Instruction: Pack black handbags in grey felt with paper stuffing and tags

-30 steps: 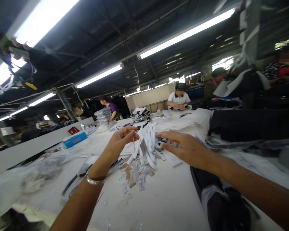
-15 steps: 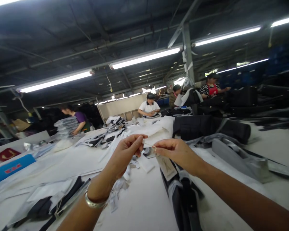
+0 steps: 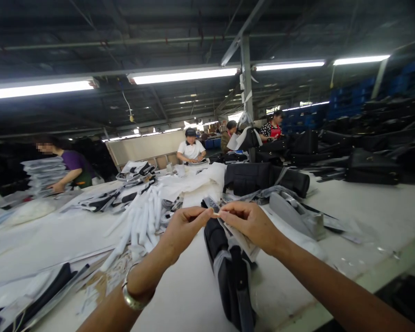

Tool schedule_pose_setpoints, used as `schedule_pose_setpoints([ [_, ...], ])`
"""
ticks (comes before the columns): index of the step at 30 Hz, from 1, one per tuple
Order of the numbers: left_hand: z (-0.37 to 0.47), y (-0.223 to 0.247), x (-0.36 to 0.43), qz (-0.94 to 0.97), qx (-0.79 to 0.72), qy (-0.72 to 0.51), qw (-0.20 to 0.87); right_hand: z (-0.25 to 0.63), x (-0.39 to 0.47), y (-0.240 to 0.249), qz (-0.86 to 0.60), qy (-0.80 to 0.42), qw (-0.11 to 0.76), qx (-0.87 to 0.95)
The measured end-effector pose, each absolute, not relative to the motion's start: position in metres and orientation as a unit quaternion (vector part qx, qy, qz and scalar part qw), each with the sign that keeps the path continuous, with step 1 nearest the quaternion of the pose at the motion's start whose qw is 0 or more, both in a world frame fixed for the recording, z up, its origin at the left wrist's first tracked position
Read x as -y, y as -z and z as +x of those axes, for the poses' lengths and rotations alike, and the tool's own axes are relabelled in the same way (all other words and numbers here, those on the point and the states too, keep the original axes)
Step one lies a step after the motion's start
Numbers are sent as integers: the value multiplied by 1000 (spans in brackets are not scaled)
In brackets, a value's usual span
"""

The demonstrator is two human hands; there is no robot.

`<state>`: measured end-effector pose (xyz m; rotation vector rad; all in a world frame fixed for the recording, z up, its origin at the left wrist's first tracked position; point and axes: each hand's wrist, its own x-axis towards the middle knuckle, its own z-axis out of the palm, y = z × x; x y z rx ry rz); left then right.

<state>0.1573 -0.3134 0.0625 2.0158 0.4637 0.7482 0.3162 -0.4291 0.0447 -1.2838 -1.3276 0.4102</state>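
Note:
My left hand [image 3: 190, 226] and my right hand [image 3: 251, 223] almost meet above the table, each closed in a pinch. Between their fingertips runs a small pale cord [image 3: 216, 214], gripped at both ends. A light card tag [image 3: 244, 242] hangs below my right hand, partly covered by it. Under the hands lies a black bag [image 3: 230, 276] with clear plastic and grey straps around it. My left wrist wears a silver bracelet.
White rolled strips [image 3: 147, 216] lie left of my hands. Black bags [image 3: 249, 177] and a grey wrapped piece [image 3: 290, 212] lie beyond to the right. People work at the far side; plastic-wrapped stacks [image 3: 44, 175] stand far left.
The view has turned to the right, so the table and people appear further left. My fingertips have come closer together, and the pale cord now shows between them over the black bag.

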Motion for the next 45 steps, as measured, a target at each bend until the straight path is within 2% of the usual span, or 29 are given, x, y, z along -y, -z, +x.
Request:
schedule_pose_setpoints([
  [6,166,-55,315,804,-201,-320,459,317,429,-29,-588,-157,580,541],
  [11,168,-48,316,792,-183,-263,520,317,431,-23,-568,-201,593,534],
  [14,166,-45,316,781,-170,-221,558,319,435,-23,-523,-297,626,496],
  [16,164,-44,317,775,-164,-201,577,322,438,-22,-473,-402,635,460],
  [19,163,-42,322,750,-140,-157,627,327,445,-14,-375,-561,596,435],
  [22,164,-37,327,717,-101,-97,683,334,457,-3,-300,-638,560,436],
  [24,165,-30,325,722,-90,-85,681,340,469,3,-280,-641,571,430],
  [26,167,-22,318,768,-105,-100,624,348,482,8,-300,-618,604,406],
  [30,171,-5,297,852,-150,-116,487,366,499,26,-445,-498,671,321],
  [33,171,0,292,878,-138,-86,450,373,497,45,-608,-392,618,307],
  [35,171,0,296,888,-120,-66,439,371,490,55,-656,-367,574,324],
  [40,171,1,311,881,-96,-15,463,352,468,60,-596,-409,566,396],
  [42,173,3,313,876,-111,-38,467,345,461,56,-559,-424,573,423],
  [45,177,5,313,896,-153,-94,405,339,456,47,-529,-451,561,449],
])
